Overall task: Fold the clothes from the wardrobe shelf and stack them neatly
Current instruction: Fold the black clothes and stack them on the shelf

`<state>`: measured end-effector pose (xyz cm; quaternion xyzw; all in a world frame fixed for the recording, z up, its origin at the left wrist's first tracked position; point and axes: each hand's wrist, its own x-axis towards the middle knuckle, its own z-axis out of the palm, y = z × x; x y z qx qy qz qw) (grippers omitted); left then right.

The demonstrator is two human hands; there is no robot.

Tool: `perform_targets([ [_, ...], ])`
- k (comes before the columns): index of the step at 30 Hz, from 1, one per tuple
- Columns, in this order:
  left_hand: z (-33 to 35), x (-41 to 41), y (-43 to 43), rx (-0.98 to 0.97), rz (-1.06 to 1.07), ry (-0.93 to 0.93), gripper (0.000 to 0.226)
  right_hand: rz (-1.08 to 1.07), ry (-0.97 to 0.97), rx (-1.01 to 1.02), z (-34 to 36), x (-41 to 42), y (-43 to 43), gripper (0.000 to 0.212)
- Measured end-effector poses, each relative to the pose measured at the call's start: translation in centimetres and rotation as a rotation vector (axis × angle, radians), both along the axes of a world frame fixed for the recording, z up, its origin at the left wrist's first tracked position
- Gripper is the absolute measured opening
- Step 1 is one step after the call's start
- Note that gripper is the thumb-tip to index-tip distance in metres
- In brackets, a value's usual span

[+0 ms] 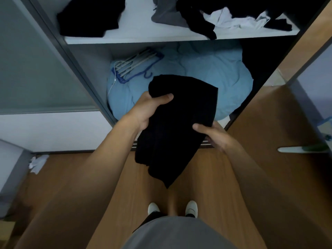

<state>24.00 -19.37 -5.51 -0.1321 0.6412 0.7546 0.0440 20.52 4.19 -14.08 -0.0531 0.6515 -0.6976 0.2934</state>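
A folded black garment (176, 126) hangs in the air in front of the open wardrobe, below the shelf. My left hand (149, 110) grips its upper left edge, thumb on top. My right hand (212, 135) grips its right edge lower down. On the white wardrobe shelf (136, 35) lie a folded black garment (91, 17) at the left, and at the right a loose heap of a grey garment (165, 15), black clothes (199, 20) and a white garment (239, 20).
Below the shelf sits a light blue bundle of bedding (212, 72) with blue and white hangers (134, 65) on it. Sliding wardrobe doors stand at both sides. Crumpled paper (36, 163) lies on the wooden floor at the left. My white shoes (191, 208) are below.
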Motion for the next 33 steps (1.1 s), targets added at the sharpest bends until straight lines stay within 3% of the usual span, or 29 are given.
perform_targets([
  [4,0.7,0.0,-2.4,-0.089,0.101,-0.045,0.01,-0.052,-0.003,-0.008,-0.3,0.8,-2.1,0.009],
  [6,0.8,0.0,-4.1,-0.204,0.128,-0.064,0.012,-0.101,-0.095,-0.105,0.6,0.9,-2.5,0.015],
  [8,0.4,0.3,-5.7,-0.227,0.178,-0.065,0.017,-0.105,-0.162,-0.164,1.7,0.9,-3.2,0.039],
  [10,-0.6,0.9,-6.6,-0.114,0.223,-0.072,0.028,-0.074,-0.204,-0.182,2.6,1.0,-3.8,0.053],
  [13,-3.6,2.4,-6.9,0.225,0.266,-0.157,0.046,-0.092,-0.222,-0.18,3.7,1.3,-4.4,0.05],
  [16,-7.2,4.2,-6.1,0.462,0.355,-0.323,0.054,-0.146,-0.266,-0.17,4.6,1.5,-5.1,0.059],
  [18,-9.3,5.2,-4.9,0.567,0.485,-0.374,0.046,-0.153,-0.325,-0.214,5.3,1.6,-5.6,0.063],
  [20,-10.8,6.0,-4.0,0.583,0.558,-0.294,0.034,-0.136,-0.388,-0.27,5.9,1.8,-6.2,0.061],
  [23,-11.9,6.8,-3.8,0.567,0.475,-0.221,0.037,-0.112,-0.47,-0.306,6.2,1.9,-7.0,0.059],
  [27,-11.3,7.0,-6.1,0.677,0.159,-0.11,0.057,-0.182,-0.491,-0.244,6.2,0.9,-7.7,0.054],
  [29,-10.7,6.9,-7.0,0.579,0.054,-0.12,0.059,-0.242,-0.484,-0.179,6.1,0.3,-8.0,0.049],
  [33,-8.8,6.0,-6.8,0.128,-0.044,-0.194,0.054,-0.299,-0.46,-0.057,5.7,-0.7,-9.0,0.043],
])
